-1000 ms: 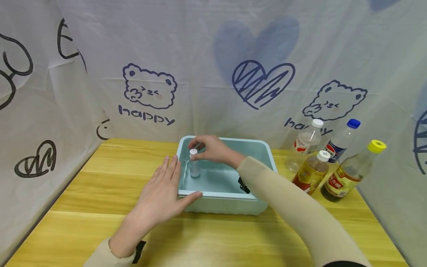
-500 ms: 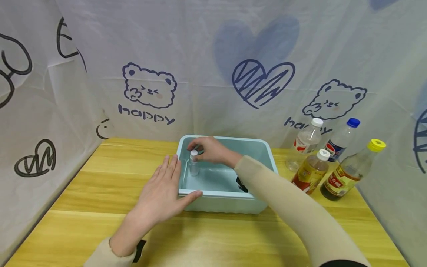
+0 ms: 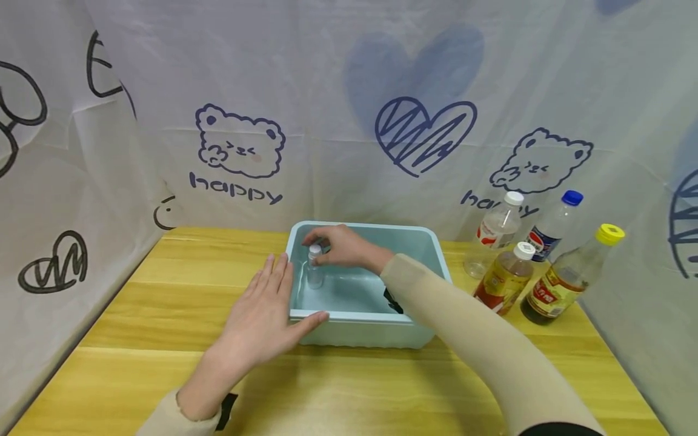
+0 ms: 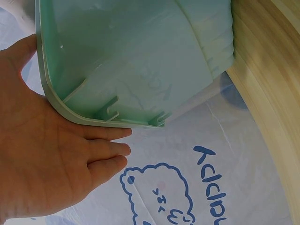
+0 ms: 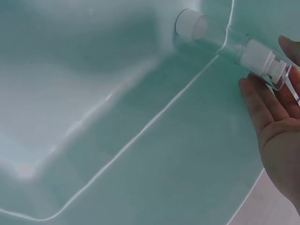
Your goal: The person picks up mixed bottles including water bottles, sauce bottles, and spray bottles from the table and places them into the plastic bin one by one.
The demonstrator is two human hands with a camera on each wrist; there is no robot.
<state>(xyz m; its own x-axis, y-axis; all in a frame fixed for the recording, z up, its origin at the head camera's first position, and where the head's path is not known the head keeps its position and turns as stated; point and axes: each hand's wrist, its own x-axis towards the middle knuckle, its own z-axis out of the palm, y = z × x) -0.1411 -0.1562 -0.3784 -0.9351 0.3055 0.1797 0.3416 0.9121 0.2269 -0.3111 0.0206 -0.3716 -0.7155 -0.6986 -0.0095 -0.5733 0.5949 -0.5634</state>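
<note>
I see my left hand flat with straight fingers against the blue tub corner to steady it; my right hand fingertips pinch the small clear bottle top, standing it upright inside.

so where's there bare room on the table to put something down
The table is bare along the near edge in front of the bin, and across the left side between the left hand and the curtain. The right back corner is crowded with four bottles. Inside the bin, the floor right of the small bottle is free.
</note>
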